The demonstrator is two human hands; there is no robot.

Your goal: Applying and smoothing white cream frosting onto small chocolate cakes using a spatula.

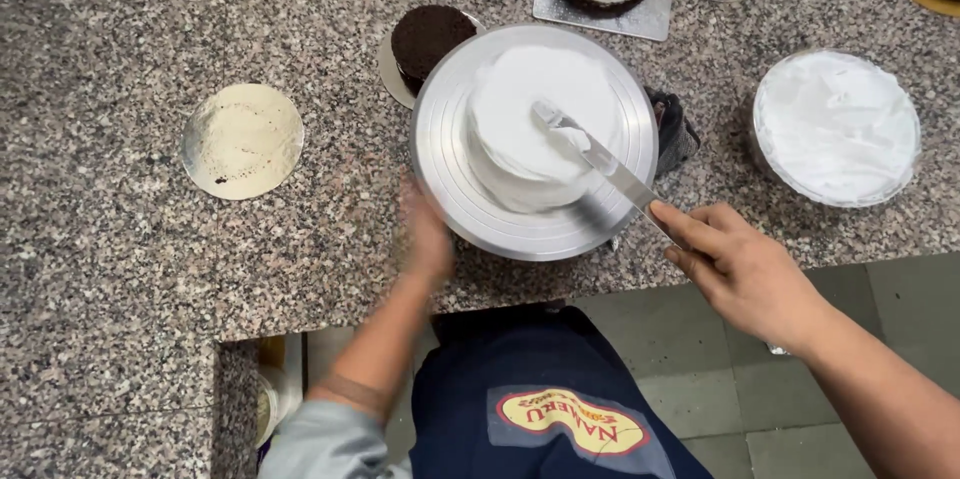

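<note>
We wore a dark navy blue apron (540, 389) with a grey rectangular patch bearing a yellow-and-red oval emblem (572, 423), a light grey-blue sleeve (320, 439) covering our left upper arm down to the elbow, while both forearms and hands were bare.

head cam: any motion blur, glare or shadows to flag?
Head view: left hand smeared by motion blur at the turntable rim; right hand and spatula sharp; soft, even light, faint shadow under the blade on the white-frosted cake; mild sheen on the turntable, no hard glare.
</note>
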